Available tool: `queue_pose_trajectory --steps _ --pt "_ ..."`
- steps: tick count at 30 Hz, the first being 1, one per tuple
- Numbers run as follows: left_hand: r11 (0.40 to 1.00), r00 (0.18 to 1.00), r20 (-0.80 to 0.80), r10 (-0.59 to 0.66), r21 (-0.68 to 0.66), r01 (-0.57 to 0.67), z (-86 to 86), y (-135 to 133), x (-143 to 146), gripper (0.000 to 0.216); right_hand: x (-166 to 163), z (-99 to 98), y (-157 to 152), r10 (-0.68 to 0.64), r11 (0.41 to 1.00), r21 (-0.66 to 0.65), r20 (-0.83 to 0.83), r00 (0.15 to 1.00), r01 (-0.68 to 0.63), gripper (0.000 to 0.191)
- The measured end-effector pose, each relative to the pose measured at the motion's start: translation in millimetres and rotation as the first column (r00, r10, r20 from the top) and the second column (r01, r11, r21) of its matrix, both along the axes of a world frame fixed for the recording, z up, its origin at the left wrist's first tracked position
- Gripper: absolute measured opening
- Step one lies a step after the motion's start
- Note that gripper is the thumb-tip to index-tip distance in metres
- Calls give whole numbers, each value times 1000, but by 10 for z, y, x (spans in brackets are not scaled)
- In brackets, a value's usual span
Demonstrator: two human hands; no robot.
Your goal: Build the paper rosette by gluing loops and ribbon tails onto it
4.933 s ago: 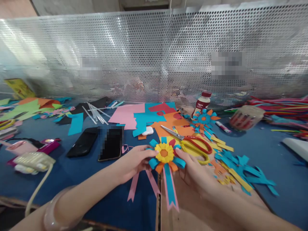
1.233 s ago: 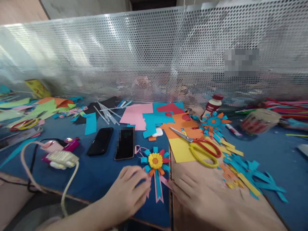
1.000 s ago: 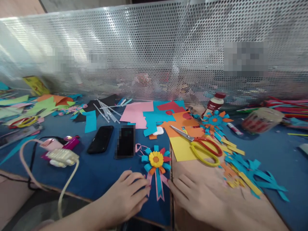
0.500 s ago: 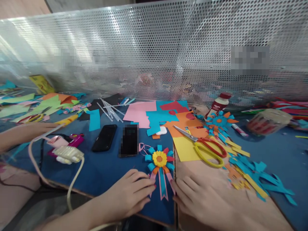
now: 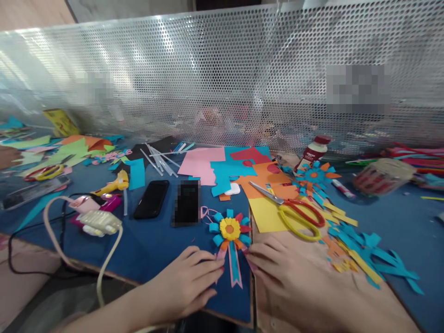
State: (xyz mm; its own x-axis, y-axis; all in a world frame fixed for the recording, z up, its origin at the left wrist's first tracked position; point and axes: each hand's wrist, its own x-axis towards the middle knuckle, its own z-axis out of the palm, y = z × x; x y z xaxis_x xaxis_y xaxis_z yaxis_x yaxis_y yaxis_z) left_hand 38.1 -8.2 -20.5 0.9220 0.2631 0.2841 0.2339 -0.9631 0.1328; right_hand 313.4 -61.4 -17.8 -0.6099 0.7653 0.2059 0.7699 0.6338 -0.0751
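Observation:
A paper rosette (image 5: 229, 229) with a yellow centre, blue, orange and red petals and pink and blue ribbon tails lies flat on the blue table mat (image 5: 152, 240). My left hand (image 5: 189, 282) rests flat on the mat to its left, fingers stretched out, fingertips touching the left pink tail. On the other side, my right hand (image 5: 287, 277) lies flat on the brown board (image 5: 312, 240), fingers extended and their tips at the right pink tail. Neither hand holds anything.
Yellow-and-red scissors (image 5: 298, 215) lie on yellow paper to the right. Two phones (image 5: 151, 199) (image 5: 187, 202), a yellow glue gun (image 5: 113, 185), a cabled device (image 5: 99, 222), a glue bottle (image 5: 314, 150), another rosette (image 5: 314, 175) and paper scraps surround the spot. A perforated metal screen (image 5: 222, 78) stands behind. Another person's hand (image 5: 9, 156) shows far left.
The rosette, held up in both hands earlier, now lies on the mat with my hands flat beside its tails. Another person's hand set a yellow glue gun down at left and withdrew.

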Motion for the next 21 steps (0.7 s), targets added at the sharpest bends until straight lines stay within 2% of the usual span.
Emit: queue_pose_trajectory --steps 5,11,21 --pt "1000 1000 22 10 5 -11 -16 -7 17 37 -1 -58 -44 25 998 52 -12 1000 -25 31" --pt "1000 999 41 17 22 -18 -41 -19 28 37 -29 53 -48 26 999 -25 -57 998 -27 28" --pt "999 999 -10 42 -2 -42 -53 -39 -41 36 26 122 -31 96 995 29 -102 990 -94 34"
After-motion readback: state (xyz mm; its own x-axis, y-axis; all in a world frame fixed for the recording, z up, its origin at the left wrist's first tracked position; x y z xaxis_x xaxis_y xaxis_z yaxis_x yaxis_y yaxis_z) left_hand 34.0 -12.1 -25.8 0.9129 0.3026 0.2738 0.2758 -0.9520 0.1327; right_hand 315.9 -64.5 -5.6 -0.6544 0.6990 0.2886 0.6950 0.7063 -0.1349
